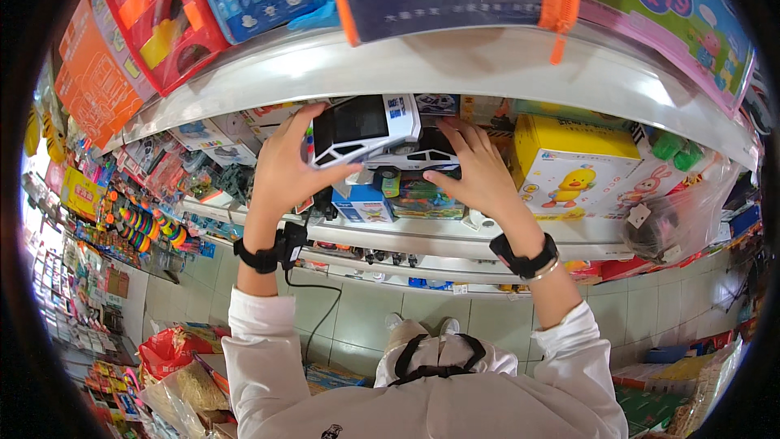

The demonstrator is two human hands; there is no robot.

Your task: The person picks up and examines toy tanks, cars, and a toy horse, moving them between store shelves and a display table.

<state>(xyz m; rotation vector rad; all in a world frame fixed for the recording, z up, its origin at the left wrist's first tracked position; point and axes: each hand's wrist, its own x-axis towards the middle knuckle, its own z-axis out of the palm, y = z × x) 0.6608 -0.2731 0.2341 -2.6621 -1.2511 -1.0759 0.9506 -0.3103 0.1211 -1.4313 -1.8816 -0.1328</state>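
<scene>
My left hand [283, 164] grips a white toy car [365, 128] with a black roof and blue writing, tilted above the shelf board. Just below and right of it is a second white toy car [414, 158], partly hidden by the first. The fingers of my right hand [478, 161] curl around the right end of that second car, thumb at its near side. Beneath the cars stand a blue-and-white box [362, 204] and a toy box with a clear front [426, 202].
A white upper shelf edge [426, 64] overhangs both hands, with hanging toy packages above. To the right sits a yellow duck toy box [567, 164] beside a plastic-wrapped item [664, 225]. Boxed toys [216, 137] fill the left. A black cable [338, 305] hangs from my left wrist strap.
</scene>
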